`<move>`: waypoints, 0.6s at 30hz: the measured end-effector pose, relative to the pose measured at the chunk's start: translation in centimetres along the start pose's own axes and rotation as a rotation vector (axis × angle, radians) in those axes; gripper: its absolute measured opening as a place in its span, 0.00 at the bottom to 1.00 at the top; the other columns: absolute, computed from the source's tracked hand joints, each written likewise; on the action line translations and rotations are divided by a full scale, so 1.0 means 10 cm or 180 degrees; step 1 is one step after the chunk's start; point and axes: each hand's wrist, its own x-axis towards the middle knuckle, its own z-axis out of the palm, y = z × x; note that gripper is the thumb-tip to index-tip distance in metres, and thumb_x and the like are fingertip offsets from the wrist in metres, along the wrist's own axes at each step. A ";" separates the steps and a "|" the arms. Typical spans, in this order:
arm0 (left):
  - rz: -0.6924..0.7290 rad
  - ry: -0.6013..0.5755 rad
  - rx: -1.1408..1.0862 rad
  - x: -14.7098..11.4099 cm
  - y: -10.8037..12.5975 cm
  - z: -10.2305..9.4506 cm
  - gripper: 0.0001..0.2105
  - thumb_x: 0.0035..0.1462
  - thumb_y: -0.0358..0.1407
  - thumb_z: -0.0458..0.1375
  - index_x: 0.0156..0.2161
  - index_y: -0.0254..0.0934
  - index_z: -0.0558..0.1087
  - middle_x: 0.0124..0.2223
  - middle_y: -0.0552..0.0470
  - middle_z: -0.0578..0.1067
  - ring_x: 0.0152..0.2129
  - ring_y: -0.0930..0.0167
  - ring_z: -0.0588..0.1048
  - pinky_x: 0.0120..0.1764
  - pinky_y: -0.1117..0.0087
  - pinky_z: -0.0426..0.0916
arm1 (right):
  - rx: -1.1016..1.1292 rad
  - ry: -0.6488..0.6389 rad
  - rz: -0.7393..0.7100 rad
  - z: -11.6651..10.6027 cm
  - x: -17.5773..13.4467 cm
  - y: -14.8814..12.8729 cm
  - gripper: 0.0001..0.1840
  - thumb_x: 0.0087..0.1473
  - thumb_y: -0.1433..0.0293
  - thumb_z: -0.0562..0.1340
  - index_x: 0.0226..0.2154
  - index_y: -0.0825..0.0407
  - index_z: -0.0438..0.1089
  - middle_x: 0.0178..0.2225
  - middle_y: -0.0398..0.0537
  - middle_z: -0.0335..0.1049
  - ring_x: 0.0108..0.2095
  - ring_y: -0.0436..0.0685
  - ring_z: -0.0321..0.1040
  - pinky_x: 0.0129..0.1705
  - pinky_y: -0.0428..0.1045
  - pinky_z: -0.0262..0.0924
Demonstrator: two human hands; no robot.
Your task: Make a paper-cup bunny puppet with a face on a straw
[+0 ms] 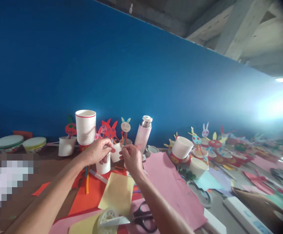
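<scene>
My left hand (99, 151) is closed in a pinch, with a small round red piece (113, 150) at its fingertips. Facing it, my right hand (132, 158) is also pinched, and whatever lies between its fingers is too small to make out. White paper cups (103, 167) stand just below and behind my hands. Behind them rise red paper rabbit heads (111, 130) and a cream rabbit head (126, 126) on sticks. Under my forearms lie a yellow paper sheet (118, 191), red paper (83, 198) and black-handled scissors (143, 217), partly covered by my right arm.
A tall stack of paper cups (85, 126) and a pink thermos (142, 135) stand against the blue wall (131, 65). Pink paper (173, 188) spreads to the right, beside a tape roll (200, 195) and a white power strip (246, 214). A tape dispenser (108, 222) lies in front.
</scene>
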 end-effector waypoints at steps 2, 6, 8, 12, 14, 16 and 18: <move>-0.0013 -0.0027 -0.0018 0.00 0.00 0.00 0.04 0.51 0.34 0.49 0.32 0.39 0.64 0.12 0.60 0.68 0.10 0.73 0.67 0.15 0.75 0.64 | 0.0044 -0.0016 0.0034 0.05 -0.04 0.02 0.07 0.49 0.69 0.54 0.27 0.54 0.66 0.24 0.44 0.72 0.20 0.51 0.70 0.18 0.41 0.58; -0.0024 -0.0056 -0.0009 0.00 0.00 0.04 0.03 0.50 0.33 0.49 0.31 0.39 0.64 0.12 0.61 0.67 0.09 0.73 0.67 0.15 0.76 0.63 | 0.0185 -0.0124 0.0135 0.10 -0.06 0.07 0.08 0.50 0.68 0.54 0.28 0.53 0.66 0.25 0.46 0.73 0.22 0.52 0.71 0.16 0.41 0.58; -0.0030 -0.0048 0.0010 0.01 0.00 0.05 0.03 0.49 0.32 0.49 0.31 0.39 0.64 0.12 0.60 0.68 0.10 0.73 0.67 0.15 0.75 0.63 | 0.0263 -0.0178 0.0175 0.11 -0.04 0.10 0.08 0.49 0.68 0.54 0.28 0.54 0.67 0.25 0.46 0.72 0.22 0.52 0.71 0.16 0.41 0.58; -0.0029 -0.0012 0.0038 0.01 0.00 0.07 0.03 0.48 0.32 0.49 0.30 0.39 0.64 0.12 0.60 0.68 0.10 0.72 0.68 0.15 0.75 0.63 | 0.0457 -0.0251 0.0230 0.13 0.00 0.13 0.07 0.47 0.69 0.56 0.24 0.54 0.68 0.21 0.43 0.70 0.21 0.51 0.70 0.17 0.40 0.57; -0.0040 0.0003 0.0027 0.01 0.01 0.08 0.03 0.48 0.32 0.50 0.30 0.39 0.64 0.12 0.60 0.69 0.10 0.72 0.68 0.15 0.75 0.63 | 0.0590 -0.0277 0.0273 0.13 0.01 0.13 0.07 0.47 0.69 0.56 0.24 0.54 0.68 0.19 0.42 0.68 0.21 0.51 0.69 0.17 0.40 0.56; -0.0060 0.0009 -0.0012 0.02 0.02 0.08 0.02 0.48 0.32 0.50 0.30 0.39 0.64 0.12 0.60 0.69 0.10 0.72 0.68 0.15 0.75 0.63 | 0.0753 -0.0277 0.0325 0.14 0.00 0.14 0.07 0.47 0.68 0.57 0.24 0.54 0.67 0.18 0.41 0.67 0.20 0.51 0.68 0.17 0.40 0.56; -0.0080 0.0004 -0.0087 0.02 0.03 0.07 0.02 0.47 0.32 0.50 0.30 0.39 0.64 0.12 0.61 0.68 0.10 0.73 0.67 0.15 0.75 0.63 | 0.0948 -0.0231 0.0377 0.17 -0.02 0.15 0.08 0.47 0.66 0.57 0.25 0.54 0.67 0.18 0.40 0.67 0.20 0.50 0.67 0.17 0.40 0.56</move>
